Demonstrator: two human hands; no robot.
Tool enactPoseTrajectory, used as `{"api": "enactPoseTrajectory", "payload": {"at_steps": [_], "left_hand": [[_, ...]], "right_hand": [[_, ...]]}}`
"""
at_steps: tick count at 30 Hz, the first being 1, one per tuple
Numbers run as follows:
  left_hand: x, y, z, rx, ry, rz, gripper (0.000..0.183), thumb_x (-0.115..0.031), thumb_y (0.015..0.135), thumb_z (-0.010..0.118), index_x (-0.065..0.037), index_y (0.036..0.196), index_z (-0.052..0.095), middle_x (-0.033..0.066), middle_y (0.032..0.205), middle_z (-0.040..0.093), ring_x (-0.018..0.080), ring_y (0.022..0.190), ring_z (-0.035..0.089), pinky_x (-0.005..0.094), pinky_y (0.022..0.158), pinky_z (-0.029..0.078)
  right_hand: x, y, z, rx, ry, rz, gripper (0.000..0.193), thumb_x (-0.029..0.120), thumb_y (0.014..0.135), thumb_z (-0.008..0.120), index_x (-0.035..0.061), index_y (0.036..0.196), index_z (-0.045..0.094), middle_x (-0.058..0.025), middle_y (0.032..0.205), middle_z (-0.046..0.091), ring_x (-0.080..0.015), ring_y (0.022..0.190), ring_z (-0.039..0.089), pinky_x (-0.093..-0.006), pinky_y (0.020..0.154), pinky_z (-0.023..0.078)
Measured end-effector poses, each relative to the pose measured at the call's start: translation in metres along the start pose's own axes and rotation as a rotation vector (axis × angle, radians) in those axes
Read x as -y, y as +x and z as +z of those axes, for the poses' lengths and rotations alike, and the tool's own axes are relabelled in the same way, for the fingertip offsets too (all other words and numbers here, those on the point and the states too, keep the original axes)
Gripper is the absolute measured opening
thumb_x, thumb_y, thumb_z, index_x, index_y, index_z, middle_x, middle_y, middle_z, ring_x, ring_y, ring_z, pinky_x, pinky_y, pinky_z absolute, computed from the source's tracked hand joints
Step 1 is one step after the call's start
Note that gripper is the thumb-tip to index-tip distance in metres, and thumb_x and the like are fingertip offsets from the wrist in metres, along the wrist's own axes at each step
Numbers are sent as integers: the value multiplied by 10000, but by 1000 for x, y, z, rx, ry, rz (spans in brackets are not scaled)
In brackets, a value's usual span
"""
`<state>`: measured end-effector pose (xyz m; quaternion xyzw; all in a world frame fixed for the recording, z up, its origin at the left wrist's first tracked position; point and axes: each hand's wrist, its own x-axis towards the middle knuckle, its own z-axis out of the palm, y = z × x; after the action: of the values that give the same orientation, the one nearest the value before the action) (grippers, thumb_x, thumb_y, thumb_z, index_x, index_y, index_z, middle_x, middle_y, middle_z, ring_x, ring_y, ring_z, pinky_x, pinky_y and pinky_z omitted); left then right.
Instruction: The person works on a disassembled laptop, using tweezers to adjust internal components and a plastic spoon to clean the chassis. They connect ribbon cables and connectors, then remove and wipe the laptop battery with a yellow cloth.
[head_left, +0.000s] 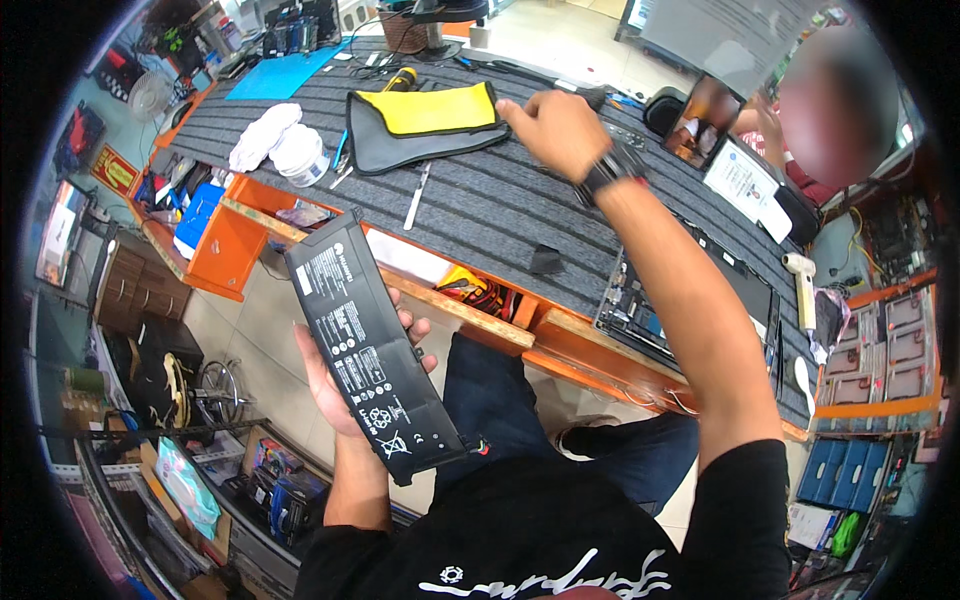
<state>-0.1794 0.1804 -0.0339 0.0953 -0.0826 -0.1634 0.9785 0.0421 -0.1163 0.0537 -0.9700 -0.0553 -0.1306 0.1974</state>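
My left hand (pixel 325 375) grips a black laptop battery (pixel 365 345) from beneath, its printed label facing up. The battery is tilted in front of the bench, above my legs, and a short cable with coloured wires sticks out at its lower end. Over the bench mat, my right hand (pixel 560 130) is stretched far forward with its fingers curled. Its thumb side meets the right edge of a grey and yellow cloth (pixel 430 115); the fingertips are partly hidden. Under my right forearm lies an opened laptop (pixel 650 310) with its inner parts exposed.
On the grey striped mat (pixel 470 210) lie a metal tool (pixel 417 195) and a small black square (pixel 546 260). A white tub (pixel 298 155) stands left of the cloth. Open orange drawers (pixel 225 240) jut toward me. Another person (pixel 830 120) sits across the bench at the far right.
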Motion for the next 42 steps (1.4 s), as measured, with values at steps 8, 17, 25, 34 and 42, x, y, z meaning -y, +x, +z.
{"api": "enactPoseTrajectory", "payload": {"at_steps": [8,17,25,34,42], "left_hand": [[-19,-3,-14,-8,17,30,1096,-801,1054,438,128,1624,321,312,1384,601,469,1333,610,655,1071,590],[-37,13,-14,-1,33,89,1080,-816,1057,400,55,1686,293,311,1559,537,471,1345,631,671,1086,563],[6,53,42,164,102,125,1080,-850,1062,255,39,1658,393,243,1560,574,379,1377,627,566,1151,549],[99,15,50,480,580,340,785,-567,1157,391,-78,1756,253,135,1816,288,336,1656,318,524,1367,228],[69,11,45,202,20,78,794,-697,1124,386,-104,1644,476,194,1612,571,375,1444,585,535,1268,419]], "right_hand": [[-20,100,105,59,-84,356,792,692,877,773,7,1275,795,-277,1379,730,-442,1400,614,-498,1174,503],[0,43,-22,-100,1370,128,476,422,1094,592,21,1332,691,-124,1299,741,-242,1200,683,-452,1049,517],[86,-218,-110,-28,1093,-351,518,247,1087,620,-58,1503,588,-251,1512,636,-379,1307,704,-478,1148,548],[104,-233,-53,-222,375,-549,738,423,1085,551,-45,1637,408,-337,1805,162,-557,1673,133,-574,1352,136],[102,-281,-34,-326,439,-726,453,294,862,923,106,1188,670,-196,1533,552,-414,1371,566,-544,1134,471]]}}
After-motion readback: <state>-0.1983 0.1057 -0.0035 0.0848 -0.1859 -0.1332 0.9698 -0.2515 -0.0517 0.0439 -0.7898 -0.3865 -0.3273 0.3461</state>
